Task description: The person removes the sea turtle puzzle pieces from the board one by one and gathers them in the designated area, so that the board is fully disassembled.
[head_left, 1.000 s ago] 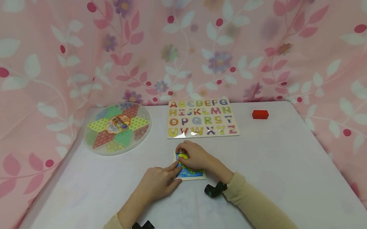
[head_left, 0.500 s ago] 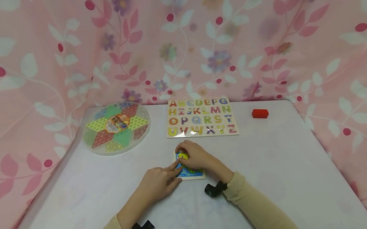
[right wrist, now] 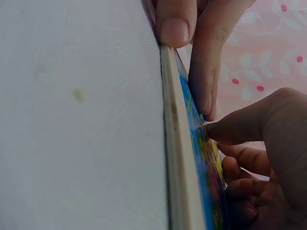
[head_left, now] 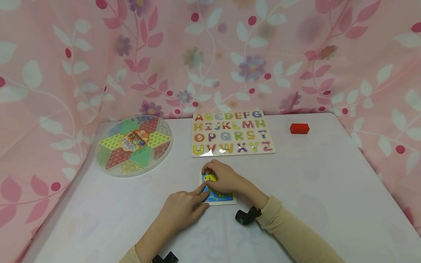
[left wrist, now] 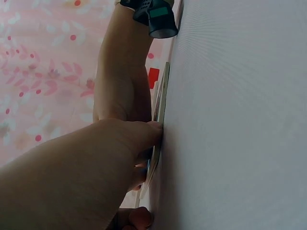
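Note:
A small square jigsaw puzzle (head_left: 221, 198) with a blue picture, a yellow creature and a pale wooden frame lies on the white table in front of the person. My left hand (head_left: 184, 208) rests at its left side, the straight fingers pressing on the picture. The left thumb (right wrist: 175, 31) sits at the frame's edge in the right wrist view. Bent over the upper part, my right hand (head_left: 224, 179) has thumb and index finger around the yellow head piece (head_left: 210, 177), pinching at it. The right hand's other fingers (right wrist: 240, 187) are curled close to the picture.
Behind the puzzle lies an alphabet board (head_left: 231, 134) with colourful letters. A round Chinese checkers board (head_left: 105, 166) in clear wrap is at the back left, a red block (head_left: 299, 128) at the back right. A pink flowered curtain (head_left: 203, 45) surrounds the table (head_left: 312, 197).
Both hands stay almost in place on the puzzle. The left fingertips reach slightly further onto the picture, and the whole head view shifts a little.

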`<state>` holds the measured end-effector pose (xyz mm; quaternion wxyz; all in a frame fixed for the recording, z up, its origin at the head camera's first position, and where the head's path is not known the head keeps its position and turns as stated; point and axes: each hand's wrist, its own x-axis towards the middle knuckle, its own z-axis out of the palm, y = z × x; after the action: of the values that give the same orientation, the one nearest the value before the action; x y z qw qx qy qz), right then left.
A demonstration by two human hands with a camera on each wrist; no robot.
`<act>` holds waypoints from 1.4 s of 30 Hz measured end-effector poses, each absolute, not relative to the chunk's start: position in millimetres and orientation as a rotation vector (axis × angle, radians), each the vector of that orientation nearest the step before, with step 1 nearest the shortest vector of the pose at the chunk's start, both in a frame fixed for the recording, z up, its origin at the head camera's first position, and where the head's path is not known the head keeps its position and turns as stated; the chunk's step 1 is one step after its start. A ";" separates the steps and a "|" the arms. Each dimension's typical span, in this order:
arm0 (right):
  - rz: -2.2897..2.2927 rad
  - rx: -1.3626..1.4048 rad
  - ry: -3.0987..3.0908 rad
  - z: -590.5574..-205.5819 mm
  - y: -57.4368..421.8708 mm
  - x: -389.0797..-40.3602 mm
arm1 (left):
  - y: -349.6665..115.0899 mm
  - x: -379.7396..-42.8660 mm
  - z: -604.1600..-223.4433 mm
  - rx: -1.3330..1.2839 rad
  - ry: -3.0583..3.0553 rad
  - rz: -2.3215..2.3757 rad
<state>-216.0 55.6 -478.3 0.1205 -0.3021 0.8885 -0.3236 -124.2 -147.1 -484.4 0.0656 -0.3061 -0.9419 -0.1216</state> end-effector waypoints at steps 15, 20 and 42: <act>-0.987 -0.888 2.568 -478.2 57.5 -216.6 | -147.0 -125.1 -483.3 -0.923 -2.850 -0.404; -0.991 -0.893 2.563 -477.7 58.2 -217.2 | -147.0 -124.2 -482.7 -0.918 -2.848 -0.417; -1.113 -0.888 2.433 -478.5 70.2 -222.9 | -147.7 -123.9 -482.9 -0.920 -2.850 -0.456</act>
<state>-222.9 70.2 -478.5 0.1606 -0.3109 0.8518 -0.3898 -123.9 -147.7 -482.9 0.0563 -0.3031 -0.9394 -0.1502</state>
